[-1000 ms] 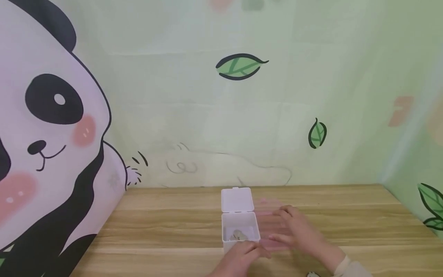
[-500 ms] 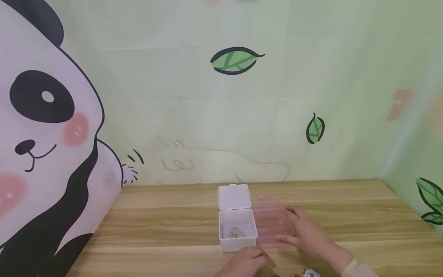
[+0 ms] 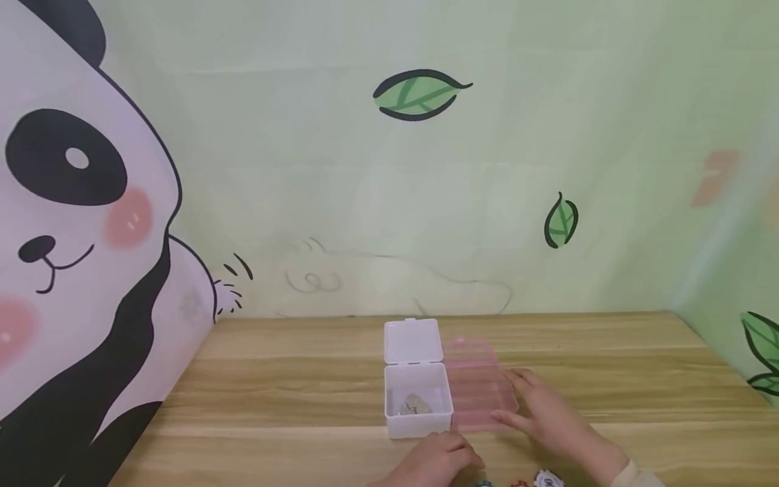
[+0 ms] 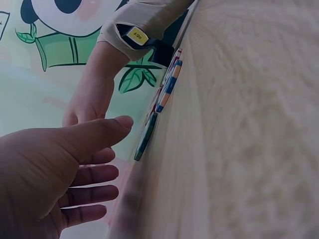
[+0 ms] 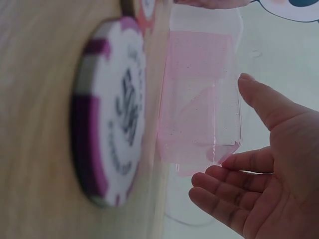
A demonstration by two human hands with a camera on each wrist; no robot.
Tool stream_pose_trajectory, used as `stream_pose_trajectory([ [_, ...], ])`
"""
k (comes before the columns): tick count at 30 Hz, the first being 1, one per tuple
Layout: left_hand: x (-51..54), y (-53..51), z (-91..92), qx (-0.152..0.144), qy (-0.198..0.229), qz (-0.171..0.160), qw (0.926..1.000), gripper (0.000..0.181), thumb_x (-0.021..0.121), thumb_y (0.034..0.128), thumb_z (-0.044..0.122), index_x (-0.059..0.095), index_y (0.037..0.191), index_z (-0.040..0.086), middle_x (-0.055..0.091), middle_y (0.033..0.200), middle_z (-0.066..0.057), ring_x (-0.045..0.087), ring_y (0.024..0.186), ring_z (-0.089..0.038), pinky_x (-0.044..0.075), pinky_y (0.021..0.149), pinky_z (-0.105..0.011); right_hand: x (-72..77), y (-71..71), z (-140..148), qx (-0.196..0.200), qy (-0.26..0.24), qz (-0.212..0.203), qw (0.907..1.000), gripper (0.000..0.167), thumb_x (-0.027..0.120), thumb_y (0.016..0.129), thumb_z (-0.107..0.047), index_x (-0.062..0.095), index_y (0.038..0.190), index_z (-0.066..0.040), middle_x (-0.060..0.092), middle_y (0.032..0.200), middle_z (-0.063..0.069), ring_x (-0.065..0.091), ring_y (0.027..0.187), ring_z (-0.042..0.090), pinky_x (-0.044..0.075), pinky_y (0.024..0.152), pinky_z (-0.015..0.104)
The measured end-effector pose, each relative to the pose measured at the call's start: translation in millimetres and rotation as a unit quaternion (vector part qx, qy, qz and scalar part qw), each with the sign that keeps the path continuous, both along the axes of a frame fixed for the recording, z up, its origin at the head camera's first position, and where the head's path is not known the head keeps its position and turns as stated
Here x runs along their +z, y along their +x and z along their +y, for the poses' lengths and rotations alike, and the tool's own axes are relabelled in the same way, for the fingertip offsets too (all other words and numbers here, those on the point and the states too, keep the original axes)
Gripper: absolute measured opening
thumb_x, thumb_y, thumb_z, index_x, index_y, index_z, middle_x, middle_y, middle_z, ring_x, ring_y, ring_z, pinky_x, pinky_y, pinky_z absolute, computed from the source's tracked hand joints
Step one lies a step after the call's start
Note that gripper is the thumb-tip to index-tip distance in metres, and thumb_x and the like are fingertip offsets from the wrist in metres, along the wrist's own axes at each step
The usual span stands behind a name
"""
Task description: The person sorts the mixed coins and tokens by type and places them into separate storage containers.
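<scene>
A white box [image 3: 418, 425] stands on the table with its hinged lid [image 3: 414, 341] tipped back and a small greyish piece [image 3: 415, 404] inside, its kind unclear. Against its right side is a see-through pink box [image 3: 475, 385]. My right hand [image 3: 550, 416] is at the pink box's right edge, fingers and thumb spread; in the right wrist view the fingertips are close to its corner, and touch is hard to tell. My left hand [image 3: 432, 461] is in front of the white box; the left wrist view shows straight, loose fingers [image 4: 94, 192] holding nothing.
Several poker chips lie near the front edge: a white and purple one [image 5: 112, 112], a red one [image 3: 520, 483] and a green one [image 4: 145, 137] among them. Behind the wooden table [image 3: 292, 379] rises a printed cloth [image 3: 292, 135] with a panda and leaves.
My right hand has slid rightward from over the pink box to its edge. My left hand has drawn back from the white box's front wall. More chips show as the head view has shifted.
</scene>
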State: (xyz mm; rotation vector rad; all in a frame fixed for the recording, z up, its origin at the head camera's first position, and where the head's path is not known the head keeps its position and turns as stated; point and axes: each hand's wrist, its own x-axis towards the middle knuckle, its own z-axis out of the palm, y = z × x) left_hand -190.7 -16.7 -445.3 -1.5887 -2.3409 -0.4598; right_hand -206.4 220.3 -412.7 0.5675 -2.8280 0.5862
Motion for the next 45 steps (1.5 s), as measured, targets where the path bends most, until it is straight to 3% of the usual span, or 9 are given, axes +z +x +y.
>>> stream_pose_trajectory([
  [14,-0.9,4.9,3.5,0.021,-0.031,-0.034,0.9987,0.030,0.072,0.0771,0.035,0.071,0.104,0.021,0.065,0.098,0.009,0.054,0.097,-0.002,0.034,0.083,-0.006,-5.7,-0.8,2,-0.005,-0.031,-0.020,0.9993,0.070,0.067,0.087,-0.040,0.047,0.136,0.006,0.060,0.125,0.021,0.064,0.102,0.031,0.054,0.087,0.048],
  [22,-4.7,4.7,6.7,0.016,-0.027,-0.009,0.9995,0.028,0.071,0.0775,0.037,0.072,0.102,0.024,0.063,0.099,0.009,0.052,0.098,-0.004,0.029,0.080,-0.005,-4.7,-2.1,1,-0.010,-0.029,-0.021,0.9993,0.070,0.065,0.088,-0.042,0.047,0.137,0.004,0.064,0.111,0.010,0.058,0.083,0.009,0.053,0.072,0.029],
  [29,-9.1,4.2,9.9,0.014,-0.007,-0.006,0.9999,0.022,0.070,0.0777,0.035,0.072,0.096,0.023,0.062,0.096,0.008,0.052,0.097,-0.005,0.031,0.082,-0.005,-4.8,-0.8,1,-0.014,-0.042,-0.029,0.9986,0.069,0.066,0.088,-0.040,0.047,0.137,0.004,0.065,0.115,0.012,0.061,0.088,0.013,0.055,0.077,0.035],
  [34,-9.6,4.6,12.8,0.023,-0.014,0.005,0.9996,0.016,0.070,0.0782,0.033,0.071,0.090,0.022,0.062,0.095,0.009,0.052,0.096,-0.004,0.032,0.083,-0.005,-5.3,0.3,-1,-0.015,-0.042,-0.020,0.9988,0.068,0.067,0.087,-0.039,0.048,0.136,0.005,0.065,0.112,0.010,0.058,0.083,0.008,0.053,0.074,0.030],
  [42,-1.8,5.9,12.6,0.042,-0.038,0.000,0.9984,0.019,0.074,0.0779,0.030,0.068,0.093,0.020,0.062,0.097,0.009,0.052,0.097,-0.003,0.030,0.079,-0.005,-5.9,2.5,-4,-0.021,-0.041,-0.014,0.9988,0.068,0.068,0.086,-0.041,0.051,0.134,0.005,0.066,0.110,0.009,0.061,0.084,0.009,0.055,0.075,0.032],
  [45,2.9,5.9,12.3,0.046,-0.031,0.022,0.9982,0.025,0.078,0.0724,0.028,0.068,0.093,0.020,0.061,0.095,0.009,0.052,0.095,-0.003,0.033,0.080,-0.006,-5.9,2.4,-4,-0.026,-0.045,-0.027,0.9983,0.068,0.068,0.086,-0.040,0.051,0.134,0.005,0.066,0.106,0.007,0.057,0.077,0.004,0.053,0.069,0.025],
])
